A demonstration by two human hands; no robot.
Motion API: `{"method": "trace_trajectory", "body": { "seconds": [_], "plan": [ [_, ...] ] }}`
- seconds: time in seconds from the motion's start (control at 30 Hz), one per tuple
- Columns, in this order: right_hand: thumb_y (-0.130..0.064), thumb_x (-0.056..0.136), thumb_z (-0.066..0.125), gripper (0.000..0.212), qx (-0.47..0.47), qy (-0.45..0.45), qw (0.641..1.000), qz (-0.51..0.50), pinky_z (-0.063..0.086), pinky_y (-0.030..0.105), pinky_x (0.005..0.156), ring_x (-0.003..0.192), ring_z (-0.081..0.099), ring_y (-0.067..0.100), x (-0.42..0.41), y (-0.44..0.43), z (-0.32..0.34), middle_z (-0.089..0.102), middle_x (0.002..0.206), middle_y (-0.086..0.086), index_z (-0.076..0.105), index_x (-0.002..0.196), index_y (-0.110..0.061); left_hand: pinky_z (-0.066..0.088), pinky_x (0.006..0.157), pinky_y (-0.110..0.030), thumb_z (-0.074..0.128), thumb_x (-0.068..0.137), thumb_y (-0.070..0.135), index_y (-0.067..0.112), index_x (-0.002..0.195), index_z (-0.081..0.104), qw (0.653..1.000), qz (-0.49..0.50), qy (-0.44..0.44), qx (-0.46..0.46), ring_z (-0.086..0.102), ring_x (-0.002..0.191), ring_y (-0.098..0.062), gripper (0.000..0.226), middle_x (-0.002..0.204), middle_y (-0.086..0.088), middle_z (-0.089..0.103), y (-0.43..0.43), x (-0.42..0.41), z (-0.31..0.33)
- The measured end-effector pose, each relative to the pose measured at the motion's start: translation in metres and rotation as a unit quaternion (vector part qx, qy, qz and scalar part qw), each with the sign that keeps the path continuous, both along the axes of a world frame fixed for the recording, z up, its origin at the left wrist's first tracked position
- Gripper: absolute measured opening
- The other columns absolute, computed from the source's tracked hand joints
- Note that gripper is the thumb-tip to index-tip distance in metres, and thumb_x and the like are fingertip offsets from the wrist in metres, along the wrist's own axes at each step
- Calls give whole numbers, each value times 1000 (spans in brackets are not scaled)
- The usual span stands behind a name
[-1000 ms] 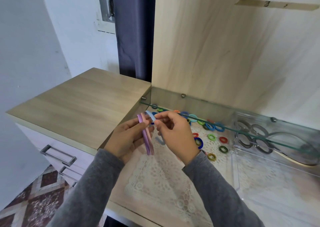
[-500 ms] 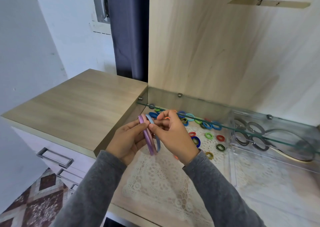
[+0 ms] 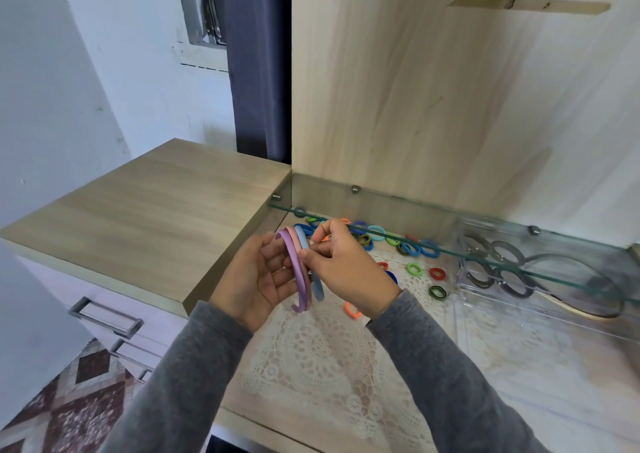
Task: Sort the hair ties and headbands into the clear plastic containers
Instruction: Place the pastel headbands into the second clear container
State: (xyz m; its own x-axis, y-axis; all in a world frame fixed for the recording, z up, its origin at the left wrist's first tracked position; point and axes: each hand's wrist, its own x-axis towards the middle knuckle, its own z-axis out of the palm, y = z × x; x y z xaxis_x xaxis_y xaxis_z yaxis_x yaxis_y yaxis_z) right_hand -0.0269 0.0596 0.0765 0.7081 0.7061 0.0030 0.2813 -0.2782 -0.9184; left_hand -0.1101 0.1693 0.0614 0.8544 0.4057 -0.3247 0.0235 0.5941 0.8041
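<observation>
Head view: headbands [image 3: 300,279] above the tabletop [image 3: 536,418], left of clear container [image 3: 462,279].
Left hand [image 3: 254,281]: gripping purple, pink pair.
Right hand [image 3: 349,269]: pinching blue headband [image 3: 317,290].
Tip: align ends, then carry together.

Wood, glass, cloth and plastic
The headbands [image 3: 299,272] look smooth and matt; the hair ties [image 3: 414,269] look like soft cloth; the container [image 3: 465,290] is clear shiny plastic; the shelf [image 3: 415,220] is shiny glass; the mat [image 3: 311,359] is bumpy lace; the dresser top [image 3: 156,217] is matt wood; its handle [image 3: 107,317] is shiny metal.
</observation>
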Motion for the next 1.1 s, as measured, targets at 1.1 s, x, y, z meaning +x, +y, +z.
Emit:
{"method": "trace_trajectory", "body": {
  "seconds": [1.1],
  "plan": [
    [6,88,58,40,152,216,964,34,57,31,58,70,70,29,13,-52,45,70,87,24,26,85,-17,52,80,-24,63,88,12,9,113,53,941,-7,32,338,61,100,-21,27,109,-8,60,-24,34,-26]
  ]
}}
